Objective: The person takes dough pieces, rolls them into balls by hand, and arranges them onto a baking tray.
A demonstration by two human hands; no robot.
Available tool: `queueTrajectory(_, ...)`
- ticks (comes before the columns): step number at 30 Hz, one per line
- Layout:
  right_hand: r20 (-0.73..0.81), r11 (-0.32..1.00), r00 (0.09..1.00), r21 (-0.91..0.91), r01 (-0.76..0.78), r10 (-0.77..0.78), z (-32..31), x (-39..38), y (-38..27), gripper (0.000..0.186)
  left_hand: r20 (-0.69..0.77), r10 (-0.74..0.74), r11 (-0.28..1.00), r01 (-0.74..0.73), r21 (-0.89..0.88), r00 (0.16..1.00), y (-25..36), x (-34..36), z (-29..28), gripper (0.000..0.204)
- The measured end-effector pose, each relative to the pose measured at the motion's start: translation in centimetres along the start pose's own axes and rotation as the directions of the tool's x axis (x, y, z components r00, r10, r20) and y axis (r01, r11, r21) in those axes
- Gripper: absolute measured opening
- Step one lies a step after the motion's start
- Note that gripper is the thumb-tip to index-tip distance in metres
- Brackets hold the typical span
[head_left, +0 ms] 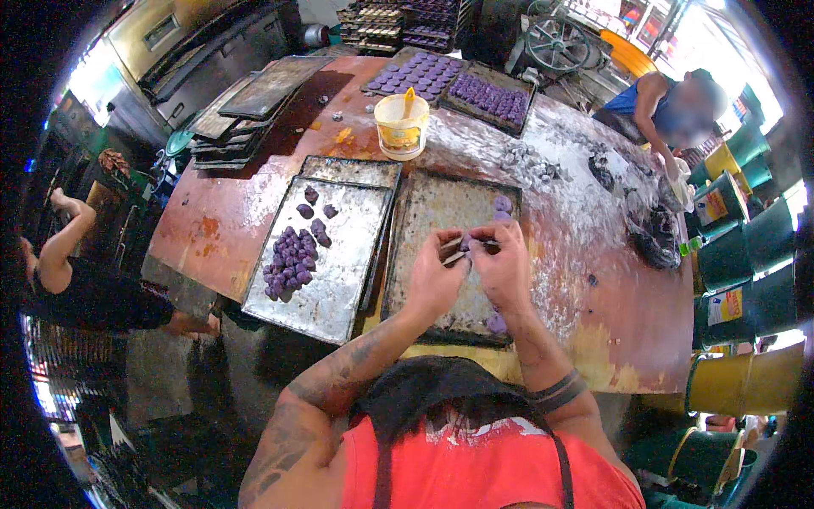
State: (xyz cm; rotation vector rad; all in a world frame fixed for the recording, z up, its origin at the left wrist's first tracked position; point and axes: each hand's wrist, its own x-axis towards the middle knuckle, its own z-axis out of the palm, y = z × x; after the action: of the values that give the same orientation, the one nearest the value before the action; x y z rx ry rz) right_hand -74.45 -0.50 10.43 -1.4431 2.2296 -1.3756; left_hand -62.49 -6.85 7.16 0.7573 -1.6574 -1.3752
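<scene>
Both hands meet over a worn baking tray (426,202) in front of me. My left hand (437,273) and my right hand (504,265) pinch a small purple dough piece (465,243) between their fingertips, which partly hide it. Along the right side of that tray lie flattened purple dough rounds (502,204), one of them near its front edge (496,323). To the left, a silvery tray (343,293) carries a heap of purple dough lumps (291,261), with a few loose ones toward its far end. Part of another tray shows beneath it.
A white tub (402,136) with a yellow-handled tool stands mid-table. Beyond it are trays of purple rounds (415,73) and purple lumps (489,95). Stacked trays (254,102) sit far left. White powder covers the right side, near a person (653,106). Another person (76,254) is at left.
</scene>
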Motion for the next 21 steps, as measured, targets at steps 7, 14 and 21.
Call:
queueTrajectory(7,0.179,0.975,0.958,0.018,0.223,-0.223,-1.4,-0.5,-0.1,0.036,0.333,-0.489,0.647,0.591,-0.482,0.806,-1.8,2.8,-2.9,0.037)
queueTrajectory(14,0.357,0.928,0.856,0.164,0.336,-0.373,-2.1,0.1,2.8,0.046,0.610,-0.433,0.319,0.746,-0.584,0.663,-1.7,0.2,0.5,0.035)
queueTrajectory(21,0.067,0.777,0.954,0.565,-0.278,0.293,1.8,-4.9,8.6,0.047,0.258,-0.350,0.883,0.409,-0.230,0.901,-6.0,-0.8,2.9,0.035)
